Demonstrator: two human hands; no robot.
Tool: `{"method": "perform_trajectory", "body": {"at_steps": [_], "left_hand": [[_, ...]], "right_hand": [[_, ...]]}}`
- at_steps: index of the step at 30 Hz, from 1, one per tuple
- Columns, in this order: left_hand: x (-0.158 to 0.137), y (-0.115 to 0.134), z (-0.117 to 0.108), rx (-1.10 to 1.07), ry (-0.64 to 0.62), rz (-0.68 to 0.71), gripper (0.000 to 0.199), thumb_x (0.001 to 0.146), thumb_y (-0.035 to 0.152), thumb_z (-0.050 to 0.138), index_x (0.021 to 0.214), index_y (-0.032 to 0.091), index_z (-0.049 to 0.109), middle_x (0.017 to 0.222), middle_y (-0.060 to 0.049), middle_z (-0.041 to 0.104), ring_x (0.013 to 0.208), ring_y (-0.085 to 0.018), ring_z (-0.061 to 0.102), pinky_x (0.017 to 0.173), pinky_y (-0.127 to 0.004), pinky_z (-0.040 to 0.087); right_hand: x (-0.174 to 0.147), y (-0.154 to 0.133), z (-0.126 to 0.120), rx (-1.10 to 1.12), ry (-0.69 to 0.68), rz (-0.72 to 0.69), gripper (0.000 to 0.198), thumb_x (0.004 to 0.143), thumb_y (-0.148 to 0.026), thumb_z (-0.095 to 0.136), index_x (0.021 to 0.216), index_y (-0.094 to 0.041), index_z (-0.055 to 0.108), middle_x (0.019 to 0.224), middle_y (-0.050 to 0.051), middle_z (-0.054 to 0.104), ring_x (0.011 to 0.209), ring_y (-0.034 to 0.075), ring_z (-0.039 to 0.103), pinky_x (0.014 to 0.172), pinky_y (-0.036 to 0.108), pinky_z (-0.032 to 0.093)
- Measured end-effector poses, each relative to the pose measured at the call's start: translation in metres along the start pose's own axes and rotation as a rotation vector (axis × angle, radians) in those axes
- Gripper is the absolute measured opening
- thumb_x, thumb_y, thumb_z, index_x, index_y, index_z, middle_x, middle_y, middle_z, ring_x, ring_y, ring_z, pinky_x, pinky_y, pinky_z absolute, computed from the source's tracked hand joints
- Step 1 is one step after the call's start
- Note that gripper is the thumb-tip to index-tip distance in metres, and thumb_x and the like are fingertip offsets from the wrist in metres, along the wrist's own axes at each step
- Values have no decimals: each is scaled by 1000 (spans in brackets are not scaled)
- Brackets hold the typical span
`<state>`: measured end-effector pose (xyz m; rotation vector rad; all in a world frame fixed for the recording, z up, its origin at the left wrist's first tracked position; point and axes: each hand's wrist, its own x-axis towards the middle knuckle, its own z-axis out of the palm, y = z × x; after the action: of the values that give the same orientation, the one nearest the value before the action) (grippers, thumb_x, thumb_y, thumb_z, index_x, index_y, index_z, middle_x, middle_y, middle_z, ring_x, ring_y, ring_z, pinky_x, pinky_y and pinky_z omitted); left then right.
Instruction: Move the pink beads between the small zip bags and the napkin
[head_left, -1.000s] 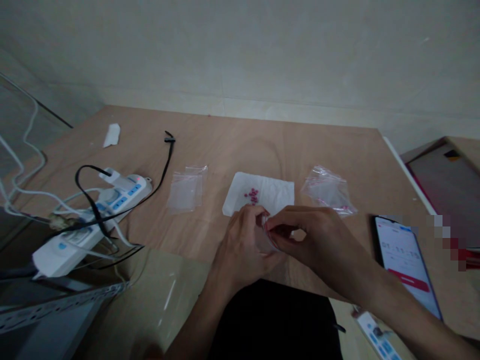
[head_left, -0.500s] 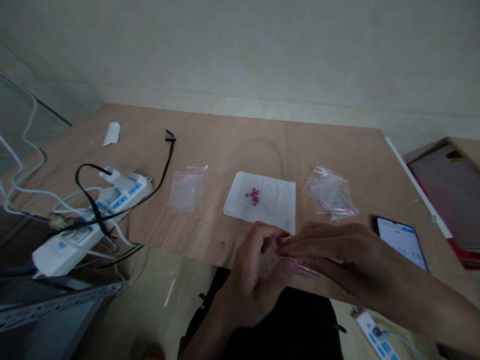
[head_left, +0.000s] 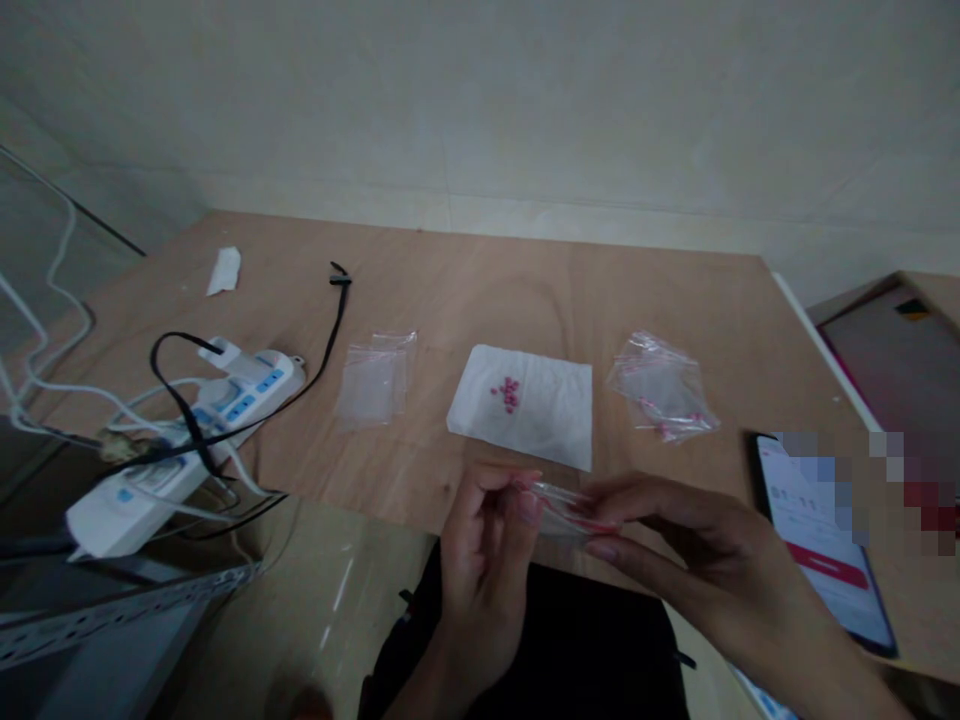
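Observation:
A small clear zip bag (head_left: 564,508) with a red line along its edge is stretched between my two hands, just past the table's front edge. My left hand (head_left: 487,565) pinches its left end between thumb and fingers. At the other end, the thumb and fingers of my right hand (head_left: 686,535) are closed on the bag's edge. Beyond them, several small red beads (head_left: 508,392) lie in a cluster on a white paper sheet (head_left: 551,430). Whether the held bag has anything inside, I cannot tell.
Flat clear bags (head_left: 367,385) lie left of the sheet. To its right is a pile of bags (head_left: 664,385) with red bits inside. A lit phone (head_left: 817,560) rests at the right. A white power strip (head_left: 247,395) with tangled cables occupies the left edge.
My hands have drawn apart, so the bag now shows between them. My right hand has shifted right and down, uncovering more of the phone, whose screen looks different.

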<state>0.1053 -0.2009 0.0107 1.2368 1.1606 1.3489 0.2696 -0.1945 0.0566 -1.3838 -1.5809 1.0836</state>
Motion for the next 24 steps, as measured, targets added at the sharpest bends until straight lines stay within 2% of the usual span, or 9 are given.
{"method": "perform_trajectory", "body": {"at_steps": [3,6,9,11,14,16,19,21,24], "left_hand": [[2,-1,0,7,67,42,9,89,30,61,84,22,62,78,1,69,72,-12,65,65,-22,54],[5,2,-2,32,83,97,9,85,23,65,76,21,65,71,1,68,69,-11,64,64,-21,53],[6,5,-2,48,102,133,12,83,20,66,71,20,65,67,1,66,69,-12,63,64,-21,53],[4,7,0,32,129,108,14,84,22,65,70,20,63,68,0,66,69,-13,64,64,-22,54],[0,7,4,29,151,42,15,87,29,62,74,20,62,69,-1,68,65,-13,66,59,-22,55],[-1,7,4,66,130,34,15,88,30,61,77,20,64,69,-1,69,63,-13,66,58,-22,55],[0,7,0,101,45,20,10,85,30,64,86,21,67,76,-1,72,69,-14,68,64,-23,56],[3,7,-4,92,-10,2,10,83,28,67,89,21,67,79,-1,73,72,-14,69,68,-23,56],[9,8,-8,85,-48,-7,4,82,25,67,85,21,68,76,1,74,70,-12,69,66,-20,56]], "right_hand": [[-5,6,12,160,249,27,10,72,-25,78,80,-28,72,71,-2,75,65,15,72,61,20,59],[-9,10,19,232,388,28,21,71,-19,78,87,-29,70,71,-4,76,66,14,73,69,21,60],[-11,10,21,244,385,30,23,73,-18,77,90,-29,67,69,-5,75,69,14,72,73,22,59],[-10,11,22,267,351,45,26,75,-20,76,96,-30,65,70,-5,75,70,14,72,72,21,59],[-4,12,24,362,274,84,44,72,-25,79,113,-33,63,83,-3,78,76,15,73,70,23,60],[-1,13,27,387,214,101,37,72,-28,79,107,-33,69,87,-1,78,78,16,74,69,23,60],[1,12,30,363,179,92,5,78,-30,73,81,-29,78,80,1,78,74,17,74,69,24,61],[1,10,31,349,185,80,8,80,-28,72,82,-30,79,81,1,78,73,17,73,72,26,61],[0,6,31,298,189,38,15,80,-23,71,88,-33,79,85,0,78,74,17,73,71,27,61]]}}
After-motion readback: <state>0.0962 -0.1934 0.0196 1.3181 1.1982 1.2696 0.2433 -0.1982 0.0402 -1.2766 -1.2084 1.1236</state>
